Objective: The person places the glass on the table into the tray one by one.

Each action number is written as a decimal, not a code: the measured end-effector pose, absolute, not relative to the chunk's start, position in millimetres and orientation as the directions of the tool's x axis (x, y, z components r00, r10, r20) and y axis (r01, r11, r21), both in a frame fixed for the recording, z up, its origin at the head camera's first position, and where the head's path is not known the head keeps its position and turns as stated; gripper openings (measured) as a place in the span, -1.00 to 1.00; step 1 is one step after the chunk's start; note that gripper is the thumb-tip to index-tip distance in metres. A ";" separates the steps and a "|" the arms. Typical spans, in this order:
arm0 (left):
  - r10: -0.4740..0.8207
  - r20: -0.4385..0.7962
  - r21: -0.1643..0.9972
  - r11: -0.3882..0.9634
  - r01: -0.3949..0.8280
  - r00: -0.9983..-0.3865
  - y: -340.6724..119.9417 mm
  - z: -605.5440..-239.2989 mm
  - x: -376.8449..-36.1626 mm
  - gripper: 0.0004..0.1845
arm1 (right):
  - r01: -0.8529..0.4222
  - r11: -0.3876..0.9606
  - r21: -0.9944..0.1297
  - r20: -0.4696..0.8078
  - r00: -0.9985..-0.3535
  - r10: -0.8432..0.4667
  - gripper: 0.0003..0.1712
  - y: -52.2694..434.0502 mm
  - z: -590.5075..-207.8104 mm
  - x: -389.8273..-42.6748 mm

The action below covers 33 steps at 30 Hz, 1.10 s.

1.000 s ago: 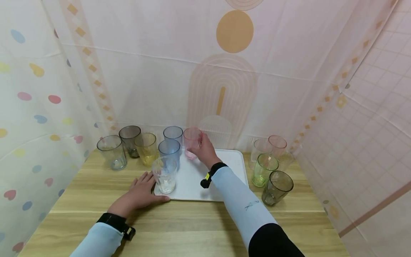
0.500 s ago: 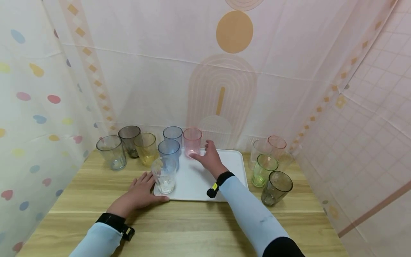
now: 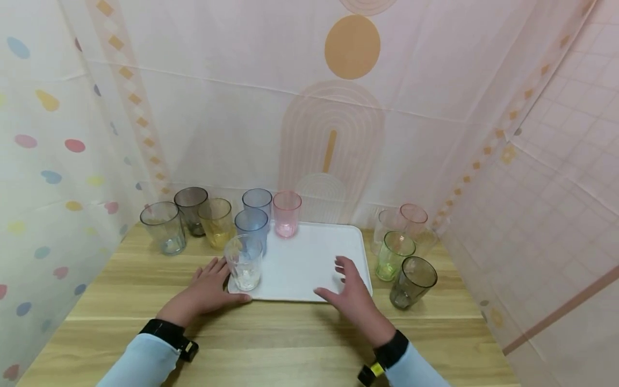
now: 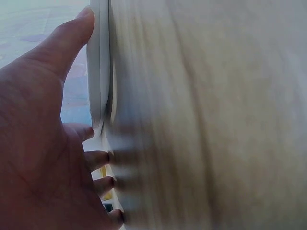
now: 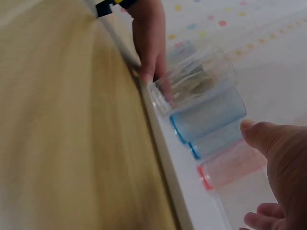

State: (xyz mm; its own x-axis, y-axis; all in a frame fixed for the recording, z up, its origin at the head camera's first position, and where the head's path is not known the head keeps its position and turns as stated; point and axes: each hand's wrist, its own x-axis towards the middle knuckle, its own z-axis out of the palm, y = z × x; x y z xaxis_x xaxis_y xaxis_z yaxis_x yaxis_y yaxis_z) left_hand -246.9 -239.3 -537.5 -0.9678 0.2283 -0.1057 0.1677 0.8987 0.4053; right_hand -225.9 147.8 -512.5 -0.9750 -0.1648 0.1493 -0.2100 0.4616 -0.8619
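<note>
The white tray [image 3: 309, 258] is pressed flat at its near-left corner by the left hand [image 3: 208, 290]. Nothing is gripped by the spread right hand [image 3: 355, 298], held over the tray's near-right edge. Rigid, slick tray, judged best taken at its rims

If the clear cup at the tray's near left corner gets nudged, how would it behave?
The clear cup looks thin-walled and empty, so probably light. Taller than wide on a smooth white tray, it might slide or tip. Tipped, its round body would likely roll.

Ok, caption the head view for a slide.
Left hand rests at the tray corner; right hand hovers open; four cups, pink cup farthest.
</note>
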 end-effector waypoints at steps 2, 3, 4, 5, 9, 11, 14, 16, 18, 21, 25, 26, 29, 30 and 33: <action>0.228 -0.106 0.404 0.899 0.168 -0.968 -239.5 -536.4 -246.5 0.42 | -0.213 0.491 -0.845 0.163 -0.976 -0.143 0.06 164.0 -515.1 -210.4; 0.227 -0.109 0.405 0.899 0.166 -0.968 -239.8 -536.0 -246.2 0.42 | -0.210 0.496 -0.843 0.166 -0.977 -0.130 0.05 171.8 -516.6 -203.1; 0.228 -0.109 0.404 0.899 0.166 -0.967 -240.0 -535.5 -246.0 0.42 | -0.202 0.502 -0.841 0.167 -0.979 -0.116 0.03 179.5 -518.2 -195.8; 0.232 -0.106 0.401 0.900 0.171 -0.967 -240.4 -535.4 -246.0 0.41 | -0.194 0.504 -0.842 0.165 -0.981 -0.101 0.01 186.8 -519.8 -188.4; 0.234 -0.099 0.402 0.899 0.176 -0.967 -241.1 -535.7 -247.2 0.43 | -0.124 0.489 -0.863 0.139 -0.990 -0.007 -0.12 211.6 -525.9 -162.7; 0.235 -0.097 0.403 0.898 0.178 -0.967 -241.5 -536.7 -248.2 0.43 | -0.082 0.489 -0.868 0.125 -0.991 0.057 -0.24 222.5 -528.9 -153.9; 0.231 -0.101 0.397 0.901 0.174 -0.968 -242.3 -539.8 -249.4 0.45 | -0.030 0.491 -0.871 0.136 -0.974 0.181 -0.46 239.1 -533.1 -148.5; 0.230 -0.100 0.390 0.904 0.175 -0.968 -243.1 -542.2 -249.8 0.46 | -0.007 0.498 -0.867 0.172 -0.943 0.286 -0.53 249.4 -534.5 -149.0; 0.230 -0.097 0.386 0.906 0.177 -0.968 -243.6 -544.4 -250.1 0.47 | 0.020 0.492 -0.870 0.202 -0.897 0.393 -0.46 258.8 -534.7 -152.0; 0.233 -0.092 0.389 0.903 0.181 -0.968 -243.6 -545.6 -250.2 0.47 | 0.037 0.462 -0.886 0.227 -0.835 0.501 -0.29 269.4 -533.6 -159.3; 0.235 -0.083 0.387 0.903 0.186 -0.968 -242.7 -545.4 -250.0 0.46 | -0.024 0.421 -0.907 0.260 -0.817 0.514 0.06 278.8 -532.7 -173.5; 0.234 -0.083 0.387 0.903 0.185 -0.969 -242.4 -545.4 -250.0 0.46 | -0.039 0.409 -0.912 0.262 -0.824 0.503 0.15 280.3 -531.9 -176.9; 0.231 -0.084 0.387 0.904 0.182 -0.969 -241.8 -544.3 -249.8 0.46 | -0.083 0.368 -0.926 0.259 -0.849 0.460 0.31 284.9 -531.3 -186.1; 0.230 -0.086 0.387 0.904 0.181 -0.969 -241.7 -544.0 -249.8 0.46 | -0.090 0.348 -0.933 0.249 -0.861 0.443 0.34 285.9 -530.6 -188.5; 0.229 -0.086 0.389 0.904 0.179 -0.970 -241.5 -543.6 -249.8 0.46 | -0.099 0.308 -0.946 0.223 -0.889 0.399 0.37 288.5 -531.2 -194.5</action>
